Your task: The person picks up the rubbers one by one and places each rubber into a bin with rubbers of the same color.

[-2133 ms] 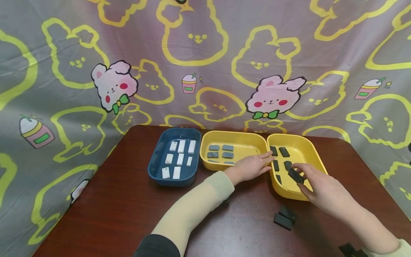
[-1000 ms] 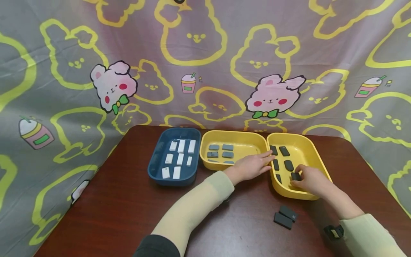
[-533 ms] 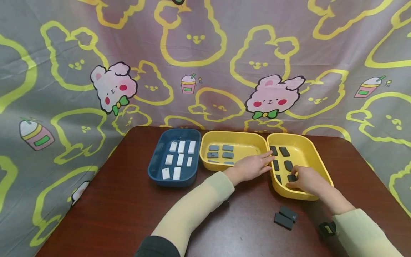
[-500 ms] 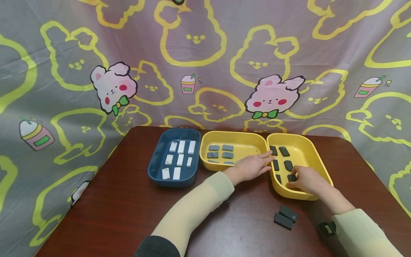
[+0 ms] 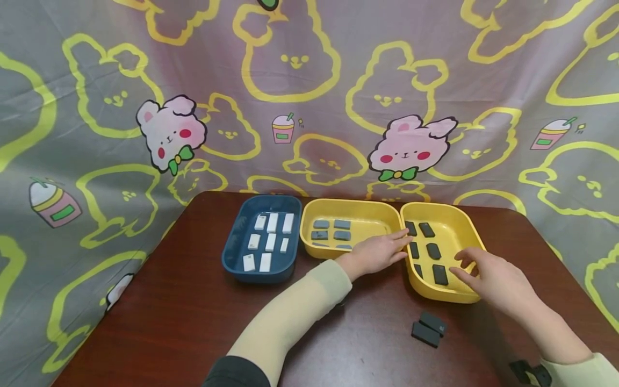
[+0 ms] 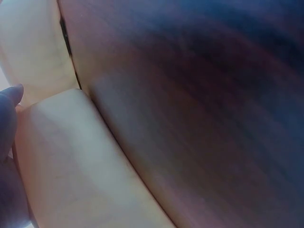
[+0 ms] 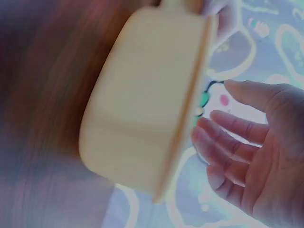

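Note:
My right hand (image 5: 500, 282) hovers over the right wall of the right yellow tub (image 5: 452, 234), fingers loosely bent and holding nothing. Just left of its fingertips a black rectangular block (image 5: 440, 274) lies flat on the tub floor, with several similar blocks in two columns. In the right wrist view the right hand (image 7: 256, 142) appears beside the tub's outer wall (image 7: 137, 90). My left hand (image 5: 374, 253) reaches over the middle yellow tub (image 5: 372, 228), its extended fingertips resting at the rim between both yellow tubs. The left wrist view shows the tubs' outer walls (image 6: 85, 156) close up.
A blue tub (image 5: 235, 244) with several white blocks (image 5: 271, 242) stands at the left. Grey blocks (image 5: 342, 235) lie in the middle tub. On the brown table (image 5: 367, 344), two black blocks (image 5: 426, 334) overlap in front of the right tub. A patterned curtain (image 5: 329, 118) hangs behind.
The right hand lowered a black block into the right tub's near part, let go of it and drew back to the right. The left hand has stayed in place.

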A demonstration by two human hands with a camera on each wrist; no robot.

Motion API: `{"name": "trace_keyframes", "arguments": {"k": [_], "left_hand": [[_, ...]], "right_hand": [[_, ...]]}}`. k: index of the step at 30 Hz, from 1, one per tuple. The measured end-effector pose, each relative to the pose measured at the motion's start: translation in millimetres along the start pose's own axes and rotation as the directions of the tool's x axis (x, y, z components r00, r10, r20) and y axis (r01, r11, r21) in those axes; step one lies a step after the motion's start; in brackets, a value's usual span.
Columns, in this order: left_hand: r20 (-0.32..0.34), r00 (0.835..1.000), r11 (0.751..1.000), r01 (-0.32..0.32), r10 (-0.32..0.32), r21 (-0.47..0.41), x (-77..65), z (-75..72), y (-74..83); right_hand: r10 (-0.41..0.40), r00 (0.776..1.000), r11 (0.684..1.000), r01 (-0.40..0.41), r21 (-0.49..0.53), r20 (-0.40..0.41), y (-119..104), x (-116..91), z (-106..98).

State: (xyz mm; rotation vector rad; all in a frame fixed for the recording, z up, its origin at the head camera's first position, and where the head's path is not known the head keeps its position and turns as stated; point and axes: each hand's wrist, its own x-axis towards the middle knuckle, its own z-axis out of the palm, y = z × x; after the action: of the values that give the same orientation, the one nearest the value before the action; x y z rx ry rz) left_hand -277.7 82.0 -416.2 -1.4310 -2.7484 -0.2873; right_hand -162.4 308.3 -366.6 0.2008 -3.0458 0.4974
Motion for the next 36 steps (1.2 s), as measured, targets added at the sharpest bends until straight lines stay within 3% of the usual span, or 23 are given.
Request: {"name": "trace_keyframes", "arguments": {"k": [5,8,11,15,19,21,27,36], "left_hand": [[-0.002,1.0,1.0,0.0,0.0,-0.003,0.5,0.8,0.0],[-0.001,1.0,1.0,0.009,-0.009,-0.001,0.7,0.1,0.0],[-0.002,1.0,1.0,0.013,-0.013,0.006,0.4,-1.1,0.1],[-0.002,1.0,1.0,0.02,-0.02,0.008,0.2,-1.8,0.3],[0.01,0.999,1.0,0.031,-0.031,-0.001,0.1,-1.5,1.0],[0.015,0.999,0.999,0.033,-0.033,-0.004,0.0,-1.4,1.4],[0.015,0.999,1.0,0.031,-0.031,0.005,-0.1,-1.6,2.1],[0.01,1.0,1.0,0.023,-0.023,0.002,-0.2,-1.0,1.0]], "right_hand": [[-0.184,0.98,0.983,0.181,-0.041,-0.074,-17.5,-31.0,1.9],[-0.332,0.938,0.943,0.326,-0.068,-0.102,-26.0,-44.6,8.6],[-0.466,0.878,0.884,0.46,-0.083,-0.104,-29.6,-51.6,17.8],[-0.555,0.831,0.83,0.552,-0.081,-0.027,-29.1,-53.5,32.9],[-0.557,0.829,0.823,0.56,-0.094,0.055,-27.0,-52.3,50.2],[-0.537,0.839,0.832,0.544,-0.112,0.084,-26.7,-51.4,57.4],[-0.487,0.866,0.85,0.5,-0.165,0.112,-27.8,-47.9,68.9],[-0.486,0.864,0.854,0.502,-0.14,0.134,-28.3,-42.0,70.7]]}}
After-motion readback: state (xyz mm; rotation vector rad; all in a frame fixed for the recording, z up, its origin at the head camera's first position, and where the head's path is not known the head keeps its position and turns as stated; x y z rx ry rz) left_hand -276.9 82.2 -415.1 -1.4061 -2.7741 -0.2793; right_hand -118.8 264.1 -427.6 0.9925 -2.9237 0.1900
